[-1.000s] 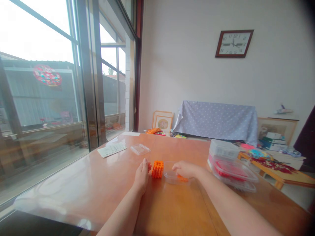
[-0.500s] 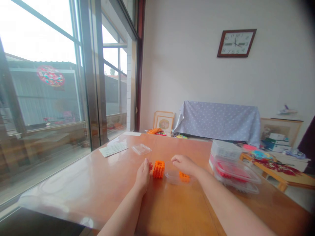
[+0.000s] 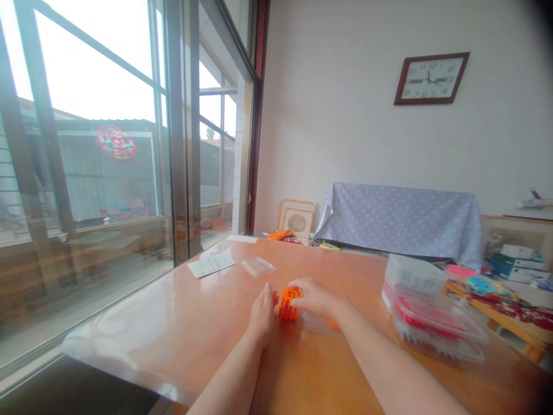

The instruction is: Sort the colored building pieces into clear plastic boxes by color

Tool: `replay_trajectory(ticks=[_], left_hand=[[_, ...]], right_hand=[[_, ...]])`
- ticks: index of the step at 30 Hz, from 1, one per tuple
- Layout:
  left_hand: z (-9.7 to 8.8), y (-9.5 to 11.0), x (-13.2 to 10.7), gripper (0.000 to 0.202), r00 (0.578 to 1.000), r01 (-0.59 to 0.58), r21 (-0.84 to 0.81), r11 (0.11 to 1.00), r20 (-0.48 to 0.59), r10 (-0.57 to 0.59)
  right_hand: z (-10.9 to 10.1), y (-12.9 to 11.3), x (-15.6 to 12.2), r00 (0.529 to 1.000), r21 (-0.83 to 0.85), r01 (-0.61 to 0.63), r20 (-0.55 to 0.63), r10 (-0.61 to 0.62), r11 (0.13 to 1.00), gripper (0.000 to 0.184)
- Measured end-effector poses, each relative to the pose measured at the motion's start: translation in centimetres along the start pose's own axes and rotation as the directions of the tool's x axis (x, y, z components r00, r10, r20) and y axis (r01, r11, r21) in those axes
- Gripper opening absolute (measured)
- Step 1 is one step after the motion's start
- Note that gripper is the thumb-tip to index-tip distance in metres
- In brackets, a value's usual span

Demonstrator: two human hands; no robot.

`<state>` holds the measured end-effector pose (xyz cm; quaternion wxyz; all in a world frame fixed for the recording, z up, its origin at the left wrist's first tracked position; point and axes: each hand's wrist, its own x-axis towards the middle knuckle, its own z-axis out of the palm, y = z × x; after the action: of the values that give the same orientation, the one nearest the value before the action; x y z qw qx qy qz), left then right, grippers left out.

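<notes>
A row of orange plastic lattice pieces [image 3: 287, 306] stands on edge on the table in front of me. My right hand [image 3: 314, 296] is closed at its right side, with fingers over the top and the thumb on the near face. My left hand [image 3: 262, 314] rests on its edge just left of the row, fingers loosely curved and apart from the thumb. Whether its fingertips touch the row I cannot tell. Under my right wrist lies a clear plastic lid or tray [image 3: 313, 323], with another orange lattice piece [image 3: 332, 324] partly hidden by my forearm.
Stacked clear containers [image 3: 432, 314], one with red contents, stand at the right of the wooden table [image 3: 311, 374]. Farther back lie a printed sheet [image 3: 211, 266] and a clear lid [image 3: 258, 266]. A window is on the left; a cloth-covered thing [image 3: 401, 222] stands beyond the table.
My right hand has moved left and down from above the clear tray onto the orange row. My left hand stays beside the row. The camera has turned slightly left.
</notes>
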<state>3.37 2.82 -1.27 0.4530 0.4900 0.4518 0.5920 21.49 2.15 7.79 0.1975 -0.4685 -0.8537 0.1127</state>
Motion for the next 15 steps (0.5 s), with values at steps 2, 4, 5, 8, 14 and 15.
replay_trajectory(ticks=[2, 4, 5, 8, 14, 15], left_hand=[[0.1, 0.1, -0.1, 0.077, 1.0, 0.003, -0.006, 1.0, -0.003, -0.003], [0.1, 0.2, -0.1, 0.078, 1.0, 0.013, -0.01, 1.0, -0.007, -0.014], [0.1, 0.2, -0.1, 0.079, 1.0, 0.016, -0.011, 1.0, -0.009, -0.017], [0.1, 0.2, 0.0, 0.079, 1.0, 0.014, -0.009, 1.0, -0.008, -0.014], [0.1, 0.0, 0.1, 0.078, 1.0, -0.002, -0.011, 1.0, -0.005, 0.002], [0.1, 0.0, 0.0, 0.078, 1.0, -0.008, -0.015, 1.0, -0.004, 0.008]], right_hand=[[-0.3, 0.2, -0.2, 0.999, 0.008, 0.004, -0.033, -0.004, 1.0, 0.039], [-0.9, 0.8, -0.7, 0.997, 0.017, -0.014, -0.079, 0.015, 1.0, 0.041], [-1.3, 1.2, -1.1, 0.995, 0.014, -0.034, -0.096, 0.035, 0.999, 0.042], [-2.7, 2.8, -2.7, 0.989, -0.033, -0.121, -0.086, 0.118, 0.992, 0.037], [-4.1, 5.6, -5.9, 0.953, -0.238, -0.288, 0.025, 0.302, 0.928, 0.032], [-4.1, 5.8, -6.3, 0.948, -0.266, -0.301, 0.024, 0.318, 0.916, 0.033]])
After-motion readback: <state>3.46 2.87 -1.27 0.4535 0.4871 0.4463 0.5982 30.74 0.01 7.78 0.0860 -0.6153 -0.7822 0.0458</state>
